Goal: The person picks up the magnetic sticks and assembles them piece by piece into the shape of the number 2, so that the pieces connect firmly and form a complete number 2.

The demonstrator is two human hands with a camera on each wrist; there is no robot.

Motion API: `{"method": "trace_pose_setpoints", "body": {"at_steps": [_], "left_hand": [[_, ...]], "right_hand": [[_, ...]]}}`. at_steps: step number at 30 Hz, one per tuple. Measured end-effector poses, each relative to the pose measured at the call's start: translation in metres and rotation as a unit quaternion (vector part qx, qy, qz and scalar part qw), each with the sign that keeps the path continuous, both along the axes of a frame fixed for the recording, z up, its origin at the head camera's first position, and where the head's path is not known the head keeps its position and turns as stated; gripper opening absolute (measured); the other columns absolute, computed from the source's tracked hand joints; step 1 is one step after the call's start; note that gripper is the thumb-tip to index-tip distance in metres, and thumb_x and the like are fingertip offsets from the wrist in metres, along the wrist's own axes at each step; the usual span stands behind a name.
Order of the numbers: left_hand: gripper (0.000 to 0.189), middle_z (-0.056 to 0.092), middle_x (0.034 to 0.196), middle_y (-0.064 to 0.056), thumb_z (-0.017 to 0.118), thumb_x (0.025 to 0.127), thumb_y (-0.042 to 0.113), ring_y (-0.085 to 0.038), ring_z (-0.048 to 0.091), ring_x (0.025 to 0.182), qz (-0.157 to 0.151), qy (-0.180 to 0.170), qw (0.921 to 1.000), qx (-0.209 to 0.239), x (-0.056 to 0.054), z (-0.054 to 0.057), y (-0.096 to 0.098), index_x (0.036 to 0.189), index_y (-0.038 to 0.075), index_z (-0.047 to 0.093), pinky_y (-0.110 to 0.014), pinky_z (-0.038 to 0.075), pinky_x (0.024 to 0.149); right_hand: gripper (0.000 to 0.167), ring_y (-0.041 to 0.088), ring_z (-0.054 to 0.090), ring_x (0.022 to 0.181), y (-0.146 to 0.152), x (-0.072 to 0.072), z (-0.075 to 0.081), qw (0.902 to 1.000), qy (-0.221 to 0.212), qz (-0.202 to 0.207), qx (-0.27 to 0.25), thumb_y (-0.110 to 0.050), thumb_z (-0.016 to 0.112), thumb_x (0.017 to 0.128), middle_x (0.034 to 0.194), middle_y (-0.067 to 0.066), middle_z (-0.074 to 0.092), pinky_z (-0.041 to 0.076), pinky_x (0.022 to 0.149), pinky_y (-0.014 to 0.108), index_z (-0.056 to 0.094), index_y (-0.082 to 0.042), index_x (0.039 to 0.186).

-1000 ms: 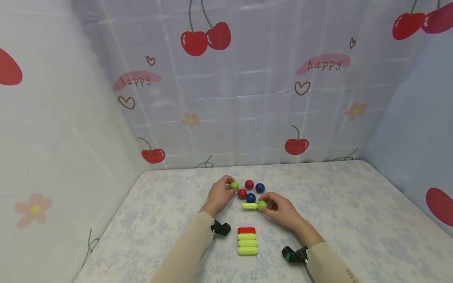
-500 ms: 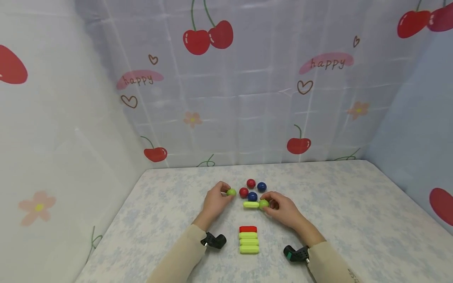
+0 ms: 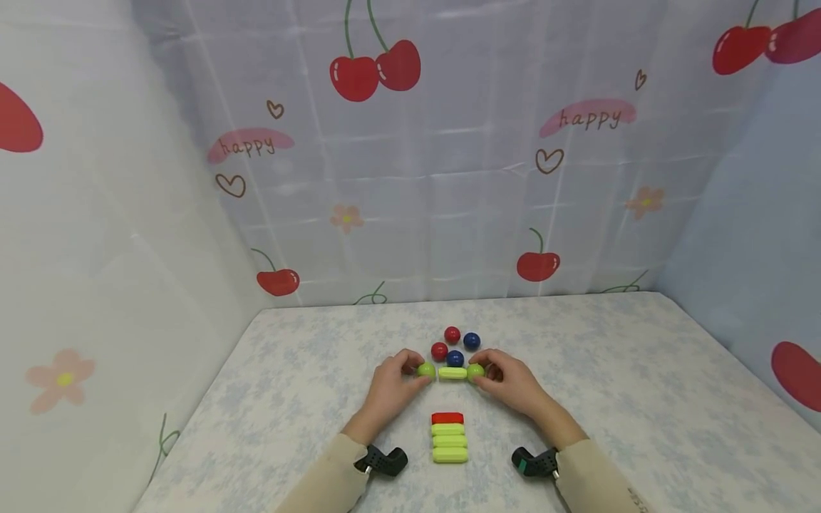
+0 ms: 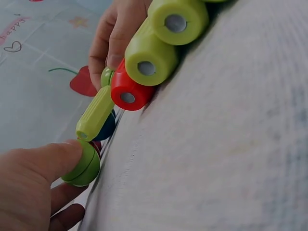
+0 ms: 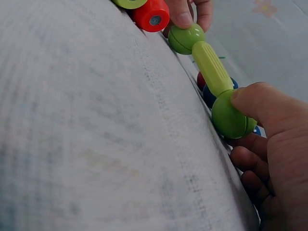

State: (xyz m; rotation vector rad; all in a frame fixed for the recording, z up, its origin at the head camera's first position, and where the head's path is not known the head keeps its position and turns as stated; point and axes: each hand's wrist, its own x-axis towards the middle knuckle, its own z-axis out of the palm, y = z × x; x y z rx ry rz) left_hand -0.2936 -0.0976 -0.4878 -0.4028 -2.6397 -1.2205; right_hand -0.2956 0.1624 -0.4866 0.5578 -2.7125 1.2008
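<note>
My left hand [image 3: 390,388] pinches a green ball [image 3: 426,370] between thumb and fingers. A yellow-green magnetic rod [image 3: 452,372] lies level to its right, and in the head view a narrow gap separates the two. At the rod's other end sits a second green ball [image 5: 228,114], touching it; the thumb and fingers of my right hand [image 3: 515,385] pinch that ball. Just behind the rod are two blue balls [image 3: 455,358] and two red balls [image 3: 439,351]. In the left wrist view the rod's near end [image 4: 83,134] comes right up to the left-hand ball.
Nearer me, between the forearms, a red rod [image 3: 447,418] and several yellow-green rods [image 3: 450,454] lie side by side in a stack-like row. The table [image 3: 288,427] has a pale patterned cover. A printed curtain [image 3: 442,214] stands behind it.
My left hand has brought its green ball from beside the red balls toward me, down to the rod's left end. The right hand stays put with its ball and rod.
</note>
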Motion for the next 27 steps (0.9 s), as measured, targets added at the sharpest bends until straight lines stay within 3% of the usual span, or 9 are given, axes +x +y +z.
{"method": "trace_pose_setpoints", "body": {"at_steps": [8, 15, 27], "left_hand": [[0.026, 0.069, 0.105, 0.007, 0.079, 0.086, 0.033, -0.012, 0.059, 0.095, -0.014, 0.003, 0.9997, -0.018, -0.0003, -0.0021, 0.0007, 0.106, 0.025, 0.064, -0.035, 0.043, 0.088], [0.031, 0.073, 0.108, 0.005, 0.077, 0.088, 0.031, -0.014, 0.061, 0.097, -0.022, 0.015, 0.9989, -0.038, -0.0019, -0.004, 0.0006, 0.117, 0.025, 0.068, -0.038, 0.044, 0.09], [0.027, 0.073, 0.107, 0.006, 0.078, 0.088, 0.031, -0.014, 0.062, 0.098, -0.024, 0.017, 0.9988, -0.04, -0.0033, -0.0044, 0.0004, 0.113, 0.026, 0.069, -0.037, 0.048, 0.089]], "right_hand": [[0.028, 0.005, 0.052, 0.077, 0.0023, -0.003, -0.0031, 1.0, 0.007, 0.007, -0.002, -0.021, 0.074, 0.09, 0.103, -0.003, 0.067, 0.046, 0.068, 0.022, 0.066, -0.019, 0.117], [0.029, 0.006, 0.052, 0.077, 0.0017, -0.0024, -0.0043, 0.9999, 0.009, 0.006, -0.003, -0.021, 0.075, 0.09, 0.103, -0.003, 0.067, 0.046, 0.068, 0.022, 0.066, -0.018, 0.118], [0.033, 0.008, 0.054, 0.079, 0.0021, -0.0013, -0.0023, 0.9998, 0.009, -0.003, -0.015, -0.023, 0.075, 0.09, 0.107, 0.001, 0.066, 0.048, 0.069, 0.022, 0.065, -0.016, 0.121]]}}
